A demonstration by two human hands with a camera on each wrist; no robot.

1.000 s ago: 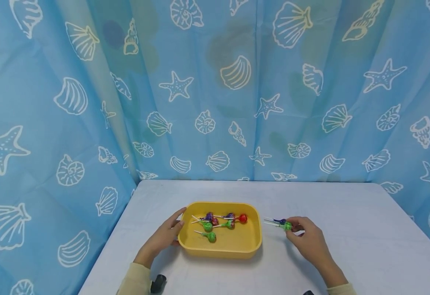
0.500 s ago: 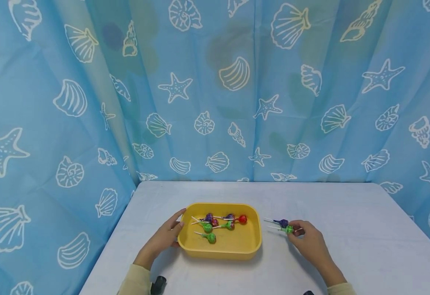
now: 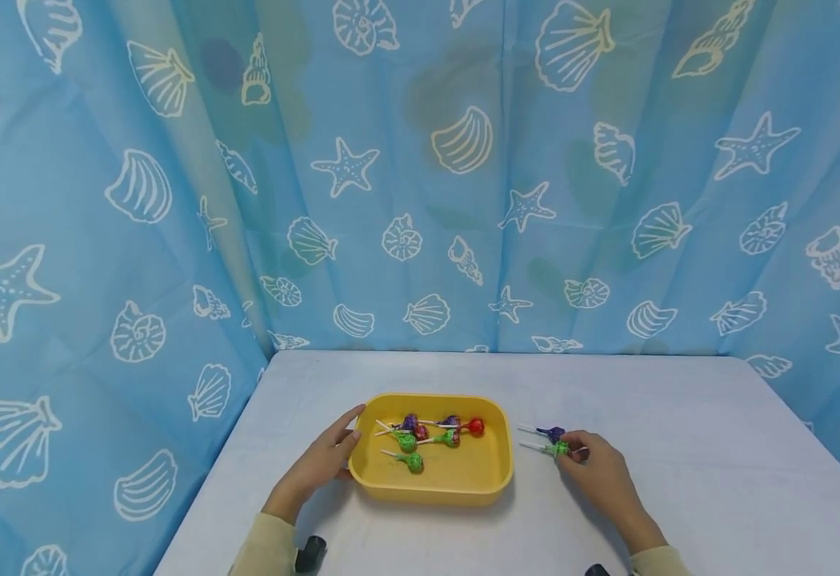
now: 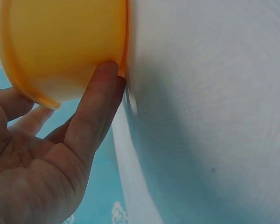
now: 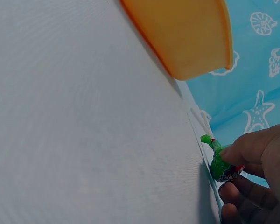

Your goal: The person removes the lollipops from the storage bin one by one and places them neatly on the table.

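In the head view, my left hand (image 3: 317, 466) rests at the left end of a yellow tray (image 3: 434, 494). The left wrist view shows its fairly straight fingers (image 4: 91, 107) against the tray's outer wall and the thumb at the rim. My right hand (image 3: 603, 472) pinches a green-wrapped lollipop (image 5: 219, 165) between thumb and fingers, low over the table, its stick pointing left. Just beyond it lies a purple lollipop (image 3: 555, 434). A short pale stick shows by the right fingers; what it belongs to is hidden.
Several lollipops lie in the tray, among them a red one (image 3: 475, 426) and a green one (image 3: 414, 462). A white cloth covers the table (image 3: 679, 448). A blue curtain (image 3: 391, 192) with shell prints stands behind and at the sides.
The green lollipop has shifted slightly toward me, apart from the purple one, which now shows more fully. The left hand and tray have stayed in place.
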